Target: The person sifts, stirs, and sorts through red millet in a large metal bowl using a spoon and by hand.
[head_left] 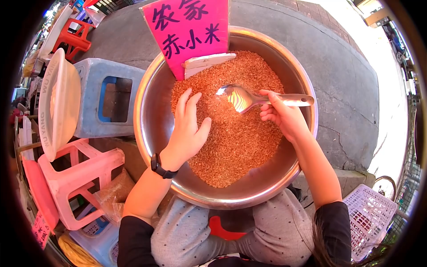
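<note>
The right hand (284, 116) has its grip clamped on the spoon (247, 99), bowl left of the grip, handle end right, over reddish grain (231, 147) in the basin (155, 107). The left hand (187, 135), fingers apart, is left of the spoon. 1 pink sign (189, 33) stands at the far rim.

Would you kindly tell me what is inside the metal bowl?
Reddish grain, with a pink sign at the far side; the right hand holds a metal spoon over the grain, which hides the bottom of the bowl.
</note>
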`<move>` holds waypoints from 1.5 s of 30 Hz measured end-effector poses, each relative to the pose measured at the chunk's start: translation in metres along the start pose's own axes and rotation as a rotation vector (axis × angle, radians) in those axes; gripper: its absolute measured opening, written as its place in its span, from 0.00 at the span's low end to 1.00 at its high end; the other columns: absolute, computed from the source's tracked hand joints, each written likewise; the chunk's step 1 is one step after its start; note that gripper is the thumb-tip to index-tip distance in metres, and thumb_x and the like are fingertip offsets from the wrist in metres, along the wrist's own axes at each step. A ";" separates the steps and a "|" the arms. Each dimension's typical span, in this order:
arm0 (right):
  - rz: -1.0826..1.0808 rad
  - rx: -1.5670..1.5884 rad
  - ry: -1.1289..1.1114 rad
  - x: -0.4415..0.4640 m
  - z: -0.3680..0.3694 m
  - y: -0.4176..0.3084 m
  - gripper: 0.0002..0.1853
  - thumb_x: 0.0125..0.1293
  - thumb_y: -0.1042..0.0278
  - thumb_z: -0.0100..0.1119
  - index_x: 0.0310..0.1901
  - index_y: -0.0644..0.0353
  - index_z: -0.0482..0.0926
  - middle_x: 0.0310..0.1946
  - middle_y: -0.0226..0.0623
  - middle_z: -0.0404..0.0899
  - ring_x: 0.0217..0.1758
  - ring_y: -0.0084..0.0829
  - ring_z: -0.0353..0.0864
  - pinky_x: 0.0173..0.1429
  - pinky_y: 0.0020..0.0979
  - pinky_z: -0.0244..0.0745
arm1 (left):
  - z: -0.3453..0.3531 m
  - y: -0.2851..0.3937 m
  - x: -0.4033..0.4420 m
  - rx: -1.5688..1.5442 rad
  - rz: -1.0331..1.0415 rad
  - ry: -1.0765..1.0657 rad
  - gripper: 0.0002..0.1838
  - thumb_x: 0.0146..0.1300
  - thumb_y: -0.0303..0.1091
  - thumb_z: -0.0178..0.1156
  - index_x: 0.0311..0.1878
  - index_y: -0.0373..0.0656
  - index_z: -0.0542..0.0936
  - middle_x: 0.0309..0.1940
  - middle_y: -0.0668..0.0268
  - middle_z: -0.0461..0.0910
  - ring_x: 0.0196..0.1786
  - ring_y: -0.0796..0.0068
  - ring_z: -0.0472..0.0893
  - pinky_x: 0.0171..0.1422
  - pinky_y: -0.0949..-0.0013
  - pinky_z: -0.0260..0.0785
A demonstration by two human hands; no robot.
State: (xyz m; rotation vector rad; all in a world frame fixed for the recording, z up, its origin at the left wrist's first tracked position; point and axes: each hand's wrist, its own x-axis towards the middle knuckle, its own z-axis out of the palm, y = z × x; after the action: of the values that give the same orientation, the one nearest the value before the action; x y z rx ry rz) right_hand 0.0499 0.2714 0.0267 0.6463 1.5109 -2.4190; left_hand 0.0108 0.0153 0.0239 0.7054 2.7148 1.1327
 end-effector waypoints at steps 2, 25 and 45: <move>0.011 0.003 -0.002 0.000 0.001 0.000 0.18 0.70 0.61 0.49 0.51 0.68 0.74 0.30 0.35 0.75 0.31 0.24 0.77 0.38 0.24 0.77 | 0.000 0.000 0.000 0.000 -0.002 -0.001 0.29 0.57 0.31 0.55 0.62 0.36 0.60 0.65 0.46 0.51 0.68 0.46 0.54 0.71 0.54 0.47; 0.184 0.061 -0.134 0.002 0.002 0.004 0.18 0.71 0.61 0.48 0.53 0.66 0.73 0.28 0.33 0.77 0.31 0.23 0.79 0.37 0.22 0.77 | 0.000 0.002 0.001 -0.023 0.005 -0.036 0.29 0.56 0.30 0.55 0.61 0.35 0.61 0.63 0.47 0.55 0.66 0.47 0.57 0.70 0.56 0.50; -0.650 -0.412 0.261 -0.003 0.008 0.002 0.14 0.70 0.68 0.48 0.54 0.63 0.75 0.30 0.32 0.74 0.32 0.21 0.74 0.39 0.22 0.73 | -0.001 -0.015 0.012 -0.060 -0.070 -0.008 0.33 0.64 0.34 0.50 0.69 0.35 0.52 0.71 0.43 0.43 0.74 0.48 0.43 0.74 0.56 0.39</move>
State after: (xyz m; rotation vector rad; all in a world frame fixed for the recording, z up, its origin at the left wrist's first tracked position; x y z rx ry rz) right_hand 0.0517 0.2634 0.0297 0.4352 2.5659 -2.3498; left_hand -0.0059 0.0113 0.0150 0.6010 2.6644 1.1868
